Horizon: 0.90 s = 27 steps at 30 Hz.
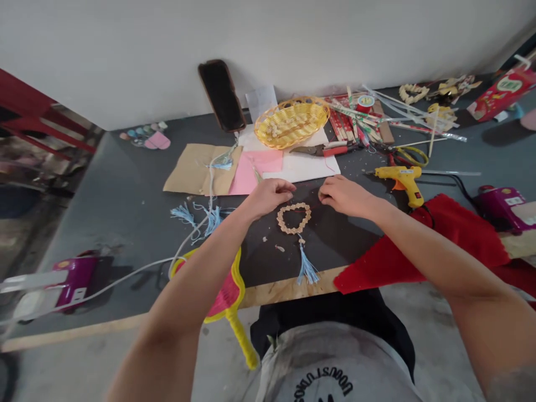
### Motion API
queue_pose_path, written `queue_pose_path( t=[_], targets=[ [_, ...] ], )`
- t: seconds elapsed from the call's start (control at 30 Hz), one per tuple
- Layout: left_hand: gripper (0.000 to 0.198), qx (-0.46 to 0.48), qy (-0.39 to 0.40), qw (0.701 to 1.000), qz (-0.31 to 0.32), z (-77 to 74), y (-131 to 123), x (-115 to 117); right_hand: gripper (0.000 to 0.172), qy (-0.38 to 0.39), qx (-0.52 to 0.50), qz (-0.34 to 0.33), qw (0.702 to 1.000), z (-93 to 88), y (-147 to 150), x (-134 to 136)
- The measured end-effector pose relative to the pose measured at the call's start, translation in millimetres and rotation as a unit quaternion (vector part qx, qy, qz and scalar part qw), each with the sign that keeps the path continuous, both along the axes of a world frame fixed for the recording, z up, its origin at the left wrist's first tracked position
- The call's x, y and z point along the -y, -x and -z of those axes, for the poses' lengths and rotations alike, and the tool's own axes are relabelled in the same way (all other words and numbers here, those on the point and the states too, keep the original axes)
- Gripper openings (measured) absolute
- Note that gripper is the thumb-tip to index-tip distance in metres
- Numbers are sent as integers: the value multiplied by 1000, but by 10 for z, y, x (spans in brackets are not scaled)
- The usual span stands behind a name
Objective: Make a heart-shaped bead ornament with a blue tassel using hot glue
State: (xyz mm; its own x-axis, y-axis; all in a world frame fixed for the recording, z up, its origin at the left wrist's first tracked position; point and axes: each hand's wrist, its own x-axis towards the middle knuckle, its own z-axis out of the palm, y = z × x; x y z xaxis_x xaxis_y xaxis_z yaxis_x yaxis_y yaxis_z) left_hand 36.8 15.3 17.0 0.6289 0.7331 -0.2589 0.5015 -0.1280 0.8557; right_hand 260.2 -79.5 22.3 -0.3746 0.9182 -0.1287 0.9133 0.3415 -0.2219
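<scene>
A beaded ring (293,218) of pale beads lies on the dark table near its front edge, with a light blue tassel (308,266) hanging toward me. Just above the ring's upper left side is my left hand (274,196), fingers curled together. My right hand (338,194) is up and to the right of the ring, its fingers also bent closed. A thin red thread (302,210) shows at the top of the ring and runs toward my right hand. What the fingertips pinch is too small to make out.
Behind my hands are a yellow basket (293,124), papers (262,170) and red-handled pliers (335,149). A yellow glue gun (402,181) and red cloth (439,240) lie right. Left are blue tassels (213,220), a white cable (142,268) and a pink-yellow fan (224,296). A phone (221,96) leans on the wall.
</scene>
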Motion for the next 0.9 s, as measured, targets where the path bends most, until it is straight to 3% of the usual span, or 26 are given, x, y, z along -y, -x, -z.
queue_pose_path(
  t=[0.23,0.53,0.9],
  targets=[
    [22,12,7,1000,-4,-23,-61,26,20,-16,45,3,999,31,102,26],
    [32,11,45,998,-35,-95,-69,53,11,-63,-127,36,989,-245,321,-224],
    [41,15,97,994,-44,-139,-55,-4,20,-122,-204,71,969,-188,429,-472]
  ],
)
